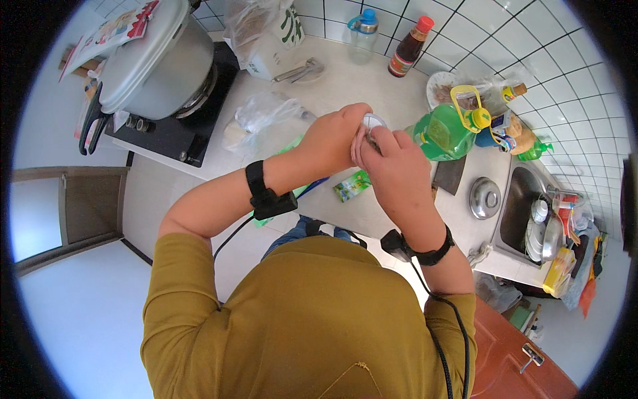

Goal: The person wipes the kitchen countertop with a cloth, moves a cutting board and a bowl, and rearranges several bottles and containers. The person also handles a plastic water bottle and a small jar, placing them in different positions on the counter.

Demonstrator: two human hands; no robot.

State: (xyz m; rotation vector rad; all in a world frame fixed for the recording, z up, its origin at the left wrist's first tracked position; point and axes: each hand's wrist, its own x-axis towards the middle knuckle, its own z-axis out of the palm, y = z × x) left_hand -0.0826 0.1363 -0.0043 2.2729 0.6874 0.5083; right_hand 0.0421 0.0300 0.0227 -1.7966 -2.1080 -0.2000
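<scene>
My left hand (339,132) and my right hand (396,167) meet above the countertop (344,82). Between them is a small round whitish thing (374,120) with a clear rim, perhaps a lid or the top of a small container. Both hands grip it, and the fingers cover most of its body. Something dark shows under my right fingers, too hidden to name. Below my hands a green printed packet (352,185) lies on the counter. A large green plastic jug (446,132) with a yellow cap and handle is just right of my right hand.
A pressure cooker (159,70) sits on the black stove (164,137). Plastic bags (269,122) lie left of my hands. A sauce bottle (411,47) and water bottle (364,37) stand by the tiles. Rightward are a cleaver blade (450,175), metal lid (484,198) and sink (521,199) with dishes.
</scene>
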